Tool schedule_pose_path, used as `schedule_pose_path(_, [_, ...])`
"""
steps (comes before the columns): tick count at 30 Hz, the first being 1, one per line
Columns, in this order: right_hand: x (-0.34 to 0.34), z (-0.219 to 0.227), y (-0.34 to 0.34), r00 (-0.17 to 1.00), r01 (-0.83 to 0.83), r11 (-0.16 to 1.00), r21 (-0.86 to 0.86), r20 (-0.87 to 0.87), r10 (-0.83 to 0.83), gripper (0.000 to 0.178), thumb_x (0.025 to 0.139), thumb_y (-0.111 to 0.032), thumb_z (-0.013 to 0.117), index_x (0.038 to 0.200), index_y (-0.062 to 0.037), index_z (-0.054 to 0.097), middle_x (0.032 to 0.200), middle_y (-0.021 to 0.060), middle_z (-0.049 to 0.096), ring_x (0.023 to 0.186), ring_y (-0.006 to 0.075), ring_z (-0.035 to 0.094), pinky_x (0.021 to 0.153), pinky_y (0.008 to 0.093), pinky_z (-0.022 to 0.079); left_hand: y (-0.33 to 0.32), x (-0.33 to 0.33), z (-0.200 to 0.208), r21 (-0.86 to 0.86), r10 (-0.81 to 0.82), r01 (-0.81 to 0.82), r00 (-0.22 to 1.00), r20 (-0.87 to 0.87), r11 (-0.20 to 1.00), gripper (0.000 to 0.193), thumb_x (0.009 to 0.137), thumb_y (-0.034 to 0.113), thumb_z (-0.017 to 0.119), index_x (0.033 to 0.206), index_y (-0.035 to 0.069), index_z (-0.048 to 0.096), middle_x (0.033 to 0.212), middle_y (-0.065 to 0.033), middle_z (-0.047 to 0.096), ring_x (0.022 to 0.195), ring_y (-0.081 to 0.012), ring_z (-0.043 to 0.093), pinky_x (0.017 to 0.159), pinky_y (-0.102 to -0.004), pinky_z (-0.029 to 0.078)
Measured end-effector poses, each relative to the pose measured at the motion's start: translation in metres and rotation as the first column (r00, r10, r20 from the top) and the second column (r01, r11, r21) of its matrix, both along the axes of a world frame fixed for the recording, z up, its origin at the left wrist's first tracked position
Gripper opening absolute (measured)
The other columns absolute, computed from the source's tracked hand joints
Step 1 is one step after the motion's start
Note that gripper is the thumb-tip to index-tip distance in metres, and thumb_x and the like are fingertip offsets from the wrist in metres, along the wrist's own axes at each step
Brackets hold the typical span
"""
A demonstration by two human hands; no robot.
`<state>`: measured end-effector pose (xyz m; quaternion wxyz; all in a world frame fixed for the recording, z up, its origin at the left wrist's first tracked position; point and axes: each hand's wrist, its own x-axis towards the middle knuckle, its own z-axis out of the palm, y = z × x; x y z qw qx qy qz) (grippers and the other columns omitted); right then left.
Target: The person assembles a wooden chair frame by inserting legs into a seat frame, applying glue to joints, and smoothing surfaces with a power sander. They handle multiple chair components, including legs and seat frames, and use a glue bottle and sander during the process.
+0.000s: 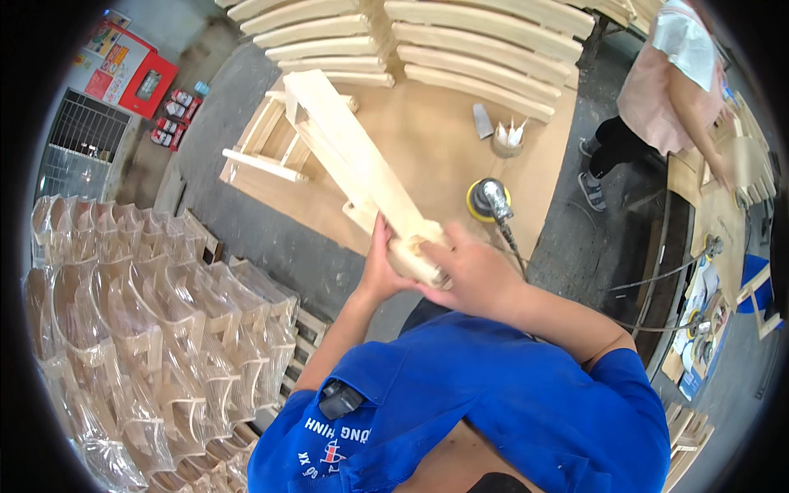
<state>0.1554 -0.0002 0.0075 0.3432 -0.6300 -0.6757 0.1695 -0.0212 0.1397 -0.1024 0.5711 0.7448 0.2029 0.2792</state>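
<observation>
A long pale wooden frame (353, 152) tilts up and away from my body above the workbench. Its near corner rests between both my hands. My left hand (383, 267) grips the near end from the left and below, with its fingers partly hidden by the wood. Across the right side of the same end, my right hand (477, 267) is closed, its fingers on the top near the joint. An orbital sander (491, 200) with a yellow-rimmed pad lies on the bench, right of the frame. Beyond it are a cup of white-tipped tubes (508, 146) and a grey flat piece (482, 121).
Another slatted wooden frame (267, 160) lies on the bench (427, 115) at left. Curved slatted pieces (485, 53) line its far side. Plastic-wrapped wooden stacks (156, 320) fill the left floor. A co-worker (666, 78) stands right. The sander's hose (514, 244) runs toward me.
</observation>
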Motion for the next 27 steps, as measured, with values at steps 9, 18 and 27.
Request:
schedule_pose_path(9, [-0.018,0.011,0.051,0.987,-0.158,0.981,0.114,0.019,0.157,0.022,0.082,-0.022,0.06,0.088,-0.0012,0.058,0.083,0.0201,0.059,0.069,0.0364,0.064,0.063,0.0459,0.052,-0.016,0.028,0.024,0.577,0.434,-0.598,0.801,0.412,0.556,0.071,0.085,0.03,0.069,0.137,0.001,0.031,0.137,-0.0198,0.037,0.126,-0.0305,0.041,0.104,-0.0457,0.036])
schedule_pose_path(18, [0.0,0.057,0.084,0.982,-0.157,0.984,0.086,-0.095,0.165,0.036,0.087,-0.031,0.062,0.102,0.001,0.058,0.091,0.0203,0.06,0.081,0.0359,0.062,0.07,0.0431,0.051,0.027,0.035,0.075,0.213,0.31,-0.412,0.867,0.389,0.886,0.065,0.08,0.02,0.072,0.132,0.0,0.038,0.12,-0.0112,0.048,0.109,-0.0201,0.051,0.094,-0.0355,0.042])
schedule_pose_path(27, [0.141,-0.131,0.048,0.956,0.272,0.67,-0.691,0.273,-0.107,0.069,0.068,-0.05,0.078,0.108,0.0041,0.062,0.103,0.0218,0.066,0.098,0.0346,0.063,0.084,0.0427,0.051,0.094,-0.003,0.143,0.09,0.31,-0.381,0.85,0.426,0.92,0.073,0.069,0.029,0.082,0.125,0.001,0.044,0.11,-0.0077,0.051,0.104,-0.0193,0.051,0.095,-0.0346,0.039])
